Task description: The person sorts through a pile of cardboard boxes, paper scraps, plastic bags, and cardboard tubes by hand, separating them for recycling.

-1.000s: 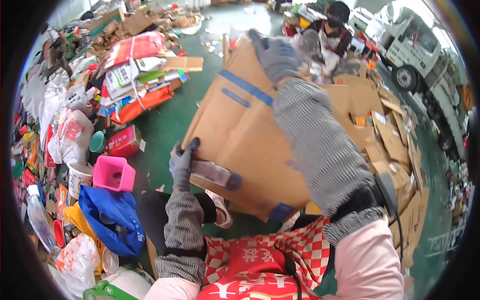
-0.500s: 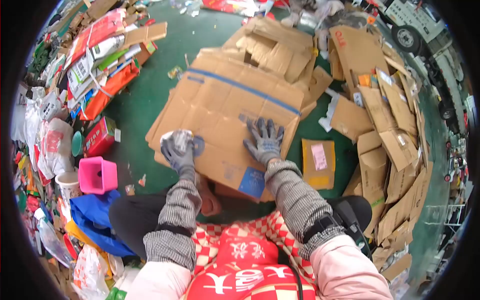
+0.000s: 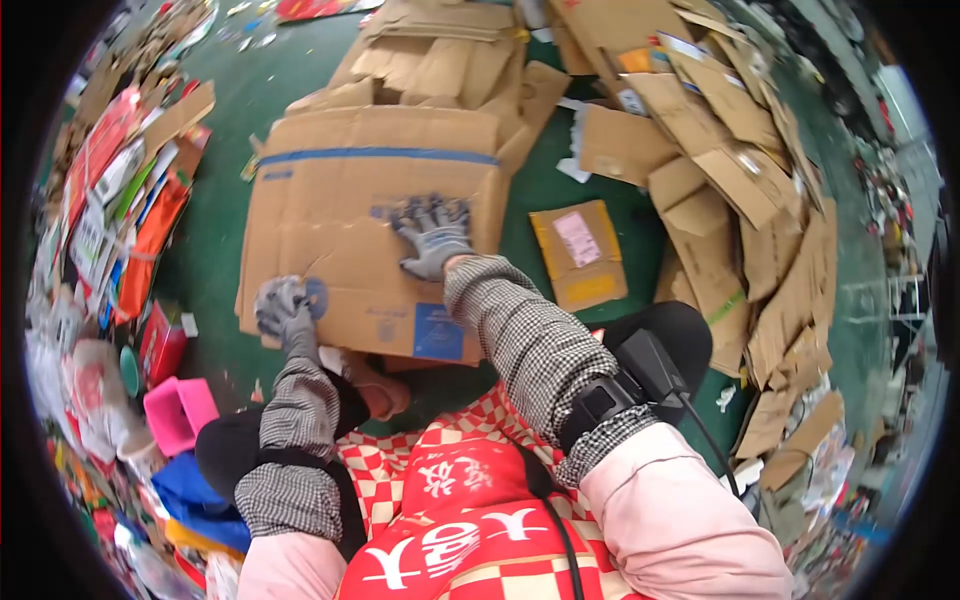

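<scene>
A flattened cardboard box [image 3: 345, 225] with a blue stripe and a blue printed square lies on top of other cardboard in front of me. My right hand [image 3: 435, 238], in a grey glove, rests on it with fingers spread, nothing in its grip. Near the box's left lower corner is my left hand [image 3: 285, 308], also gloved, with its fingers curled against the cardboard. Whatever those fingers hold is hidden. More flattened cardboard [image 3: 435, 65] is stacked beyond the box.
A yellow-edged cardboard mailer [image 3: 580, 285] lies right of the box on the green floor [image 3: 225, 165]. A cardboard heap [image 3: 700, 215] spreads along the right. At left are a pink bin [image 3: 180, 412], a red box [image 3: 163, 345] and piled plastic bags.
My view has swung right, so things sit further left in it. A crumpled, whitish clear thing in my left hand no longer shows plainly. My right hand stays spread on the box.
</scene>
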### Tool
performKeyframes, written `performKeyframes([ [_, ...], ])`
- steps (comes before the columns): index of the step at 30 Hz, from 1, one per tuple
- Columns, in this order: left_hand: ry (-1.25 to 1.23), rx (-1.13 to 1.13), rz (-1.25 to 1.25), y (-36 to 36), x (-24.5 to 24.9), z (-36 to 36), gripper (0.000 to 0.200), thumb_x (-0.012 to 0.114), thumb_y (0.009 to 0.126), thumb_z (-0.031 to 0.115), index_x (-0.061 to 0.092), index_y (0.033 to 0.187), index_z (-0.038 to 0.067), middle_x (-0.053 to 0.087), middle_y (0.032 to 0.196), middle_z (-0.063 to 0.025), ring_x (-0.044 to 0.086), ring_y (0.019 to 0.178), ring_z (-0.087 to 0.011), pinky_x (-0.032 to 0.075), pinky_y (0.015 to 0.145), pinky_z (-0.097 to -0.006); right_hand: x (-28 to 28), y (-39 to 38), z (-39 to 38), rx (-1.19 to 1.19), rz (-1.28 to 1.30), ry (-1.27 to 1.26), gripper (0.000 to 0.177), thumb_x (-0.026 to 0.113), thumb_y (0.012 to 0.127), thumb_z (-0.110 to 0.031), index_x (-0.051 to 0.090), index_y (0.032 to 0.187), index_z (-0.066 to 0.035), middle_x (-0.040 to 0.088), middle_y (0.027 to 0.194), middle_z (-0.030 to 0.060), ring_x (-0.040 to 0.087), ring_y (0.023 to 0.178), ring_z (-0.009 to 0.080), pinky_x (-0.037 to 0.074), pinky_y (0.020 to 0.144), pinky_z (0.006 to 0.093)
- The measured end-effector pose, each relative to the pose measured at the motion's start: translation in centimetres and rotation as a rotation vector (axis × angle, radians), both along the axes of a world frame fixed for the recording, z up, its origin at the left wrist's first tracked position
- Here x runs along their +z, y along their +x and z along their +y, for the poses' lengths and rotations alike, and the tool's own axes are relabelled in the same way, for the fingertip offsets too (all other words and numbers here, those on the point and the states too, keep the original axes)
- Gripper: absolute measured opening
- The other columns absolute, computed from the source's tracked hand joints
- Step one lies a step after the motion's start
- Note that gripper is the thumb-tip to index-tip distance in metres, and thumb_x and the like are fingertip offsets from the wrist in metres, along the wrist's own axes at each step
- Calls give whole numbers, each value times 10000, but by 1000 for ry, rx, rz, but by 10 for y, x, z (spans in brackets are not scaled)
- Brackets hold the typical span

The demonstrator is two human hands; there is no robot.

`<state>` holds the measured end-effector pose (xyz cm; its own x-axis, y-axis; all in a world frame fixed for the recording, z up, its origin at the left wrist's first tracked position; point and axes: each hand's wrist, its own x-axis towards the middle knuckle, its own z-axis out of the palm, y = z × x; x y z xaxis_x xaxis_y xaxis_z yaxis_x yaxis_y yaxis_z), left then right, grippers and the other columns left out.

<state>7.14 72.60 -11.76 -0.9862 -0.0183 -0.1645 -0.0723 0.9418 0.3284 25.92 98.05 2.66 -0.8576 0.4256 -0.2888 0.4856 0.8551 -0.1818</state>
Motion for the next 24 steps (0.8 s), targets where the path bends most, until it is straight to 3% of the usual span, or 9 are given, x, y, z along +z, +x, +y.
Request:
performKeyframes([
  [4, -214, -42, -56, 20, 57, 37, 808, 508, 692, 587, 148, 1359, 308, -4, 1425, -140, -25, 1303, -341, 73, 1024, -516, 74, 29, 72, 201, -80, -554, 691, 445, 763, -585, 358, 1293, -151, 317, 1345, 131, 344, 1217, 257, 291, 983, 312],
  [7, -176, -430, 154, 82, 113, 89, 864, 482, 678, 649, 107, 1370, 292, 31, 1429, -133, -11, 1303, -360, 42, 1014, -532, 92, 102, 155, -116, 110, -751, 681, 546, 753, -495, 387, 1271, -82, 444, 1254, 126, 442, 1137, 210, 344, 942, 279],
  [12, -275, -712, 97, 142, 125, 152, 902, 422, 676, 702, 46, 1376, 275, -19, 1426, -158, -61, 1300, -373, -28, 969, -595, -10, 282, 202, -797, 536, -967, 308, 599, 732, -335, 584, 853, -52, 520, 696, 48, 472, 631, 119, 367, 526, 265],
  [14, -344, -706, 105, 148, 113, 156, 909, 403, 679, 711, 32, 1378, 263, -26, 1423, -170, -71, 1298, -377, -46, 950, -619, -68, 335, 167, -1052, 578, -955, 316, 630, 705, -343, 590, 846, -63, 504, 618, 36, 473, 580, 136, 377, 509, 287],
  [15, -349, -735, 157, 149, 106, 154, 909, 395, 684, 710, 29, 1379, 251, -26, 1421, -179, -73, 1297, -380, -59, 938, -630, -103, 356, 155, -988, 348, -667, 317, 636, 709, -326, 600, 869, -55, 561, 698, 50, 514, 660, 156, 410, 568, 294],
  [19, -385, -747, 228, 150, 104, 150, 911, 397, 689, 694, 58, 1382, 209, -26, 1418, -187, -78, 1295, -383, -73, 955, -609, -210, 387, 129, -1414, 626, -937, 897, 756, 614, -315, 267, 1272, 47, 475, 1177, 165, 499, 1032, 236, 400, 875, 282],
  [20, -383, -763, 225, 149, 104, 150, 907, 402, 689, 688, 73, 1382, 202, -29, 1418, -188, -82, 1294, -382, -76, 966, -594, -212, 381, 137, -1324, 386, -593, 1019, 757, 584, -366, 166, 1327, 6, 368, 1284, 204, 404, 1159, 292, 348, 949, 325],
  [22, -389, -740, 228, 152, 109, 152, 903, 422, 689, 663, 92, 1380, 184, -20, 1417, -192, -74, 1295, -383, -74, 975, -580, -192, 365, 153, -1281, -38, -444, 1102, 717, 556, -485, 85, 1362, -79, 155, 1391, 200, 173, 1283, 330, 192, 1043, 375],
  [24, -396, -728, 225, 154, 108, 154, 899, 443, 689, 637, 112, 1379, 166, -12, 1416, -196, -66, 1295, -385, -72, 984, -566, -219, 362, 167, -1216, -136, -369, 1173, 729, 516, -508, 32, 1367, -99, 120, 1409, 170, 165, 1284, 329, 209, 1029, 414],
])
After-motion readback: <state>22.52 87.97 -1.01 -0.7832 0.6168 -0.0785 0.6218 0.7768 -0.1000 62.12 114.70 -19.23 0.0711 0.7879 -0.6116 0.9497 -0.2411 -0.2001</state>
